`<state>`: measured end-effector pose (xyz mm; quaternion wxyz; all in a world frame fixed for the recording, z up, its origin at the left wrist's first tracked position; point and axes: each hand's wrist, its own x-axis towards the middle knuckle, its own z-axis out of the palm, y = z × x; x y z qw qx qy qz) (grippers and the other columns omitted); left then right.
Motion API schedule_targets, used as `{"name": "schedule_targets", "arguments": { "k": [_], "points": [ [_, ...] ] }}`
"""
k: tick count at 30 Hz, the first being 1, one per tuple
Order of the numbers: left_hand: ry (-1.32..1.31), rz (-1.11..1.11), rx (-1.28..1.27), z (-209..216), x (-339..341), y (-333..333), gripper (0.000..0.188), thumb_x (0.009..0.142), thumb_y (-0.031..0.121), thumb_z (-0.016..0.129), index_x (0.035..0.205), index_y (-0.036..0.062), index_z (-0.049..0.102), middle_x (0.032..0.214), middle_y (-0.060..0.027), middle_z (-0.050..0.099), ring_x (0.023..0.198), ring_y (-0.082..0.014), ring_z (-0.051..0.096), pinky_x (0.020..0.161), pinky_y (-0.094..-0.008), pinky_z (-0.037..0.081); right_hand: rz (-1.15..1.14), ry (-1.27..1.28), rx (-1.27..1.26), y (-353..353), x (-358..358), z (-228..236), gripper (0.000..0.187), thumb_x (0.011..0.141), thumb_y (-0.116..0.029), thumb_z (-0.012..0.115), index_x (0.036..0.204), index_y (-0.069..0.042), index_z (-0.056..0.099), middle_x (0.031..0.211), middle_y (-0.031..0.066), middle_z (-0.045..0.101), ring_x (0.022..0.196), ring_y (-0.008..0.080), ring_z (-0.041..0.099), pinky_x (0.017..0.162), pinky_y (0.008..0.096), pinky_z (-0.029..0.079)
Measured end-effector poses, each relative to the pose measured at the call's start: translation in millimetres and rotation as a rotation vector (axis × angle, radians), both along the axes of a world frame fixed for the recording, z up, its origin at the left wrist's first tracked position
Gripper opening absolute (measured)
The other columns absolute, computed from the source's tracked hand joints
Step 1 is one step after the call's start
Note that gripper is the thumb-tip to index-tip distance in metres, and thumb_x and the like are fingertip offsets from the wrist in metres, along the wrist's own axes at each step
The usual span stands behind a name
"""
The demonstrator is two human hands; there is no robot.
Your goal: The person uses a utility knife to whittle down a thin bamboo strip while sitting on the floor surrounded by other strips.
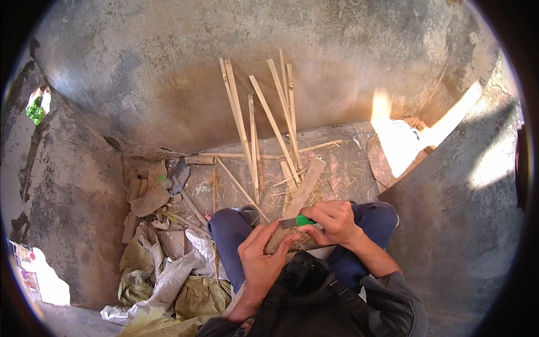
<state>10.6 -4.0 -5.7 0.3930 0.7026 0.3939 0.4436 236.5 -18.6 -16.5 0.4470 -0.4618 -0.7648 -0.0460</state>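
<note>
My right hand [332, 221] is closed round the green handle of a knife [288, 223]. Its blade points left and lies across a flat wooden board [307, 188], which slants up and away between my knees. My left hand [263, 255] has its fingers on one side of the board's near end and its thumb on the other, so it appears to grip the board. The left fingertips come right up to the blade's tip. Whether they touch the metal is hard to make out.
Several thin split sticks [275, 121] lean on the far wall [348, 67]. More sticks and shavings litter the floor beyond my feet. To the left lie crumpled sacks [163, 275] and broken clay-coloured pieces [150, 200]. A low wall [443, 213] closes the right side.
</note>
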Motion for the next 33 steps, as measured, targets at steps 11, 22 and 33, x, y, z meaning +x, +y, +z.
{"name": "schedule_targets", "arguments": {
  "k": [11,22,33],
  "points": [
    [-0.049,0.037,0.011,1,3,0,0.036,0.091,0.01,0.093,0.117,-0.01,0.077,0.094,-0.0186,0.078,0.08,-0.0242,0.077,0.072,-0.0335,0.059,-0.057,-0.064,0.001,1,8,8,0.029,0.093,-0.039,0.086,0.099,-0.012,0.077,0.073,0.0018,0.063,0.058,0.0219,0.066,0.052,0.0361,0.05],
    [-0.042,-0.034,-0.071,-6,-16,-14,0.031,0.093,0.001,0.089,0.118,-0.0118,0.076,0.094,-0.0122,0.075,0.082,-0.0125,0.07,0.07,-0.0267,0.054,-0.602,0.325,0.07,12,88,15,0.031,0.106,-0.032,0.076,0.103,-0.001,0.075,0.082,0.0103,0.073,0.063,0.0261,0.068,0.057,0.0363,0.051],
    [-0.135,-0.101,-0.254,-1,-8,-3,0.029,0.102,0.006,0.081,0.125,-0.0109,0.075,0.095,-0.0116,0.074,0.077,-0.0084,0.063,0.066,-0.0235,0.047,-0.083,0.066,0.019,-4,15,6,0.033,0.1,-0.038,0.081,0.1,-0.005,0.076,0.079,0.0057,0.069,0.06,0.0247,0.069,0.055,0.0362,0.052]
  ]
}}
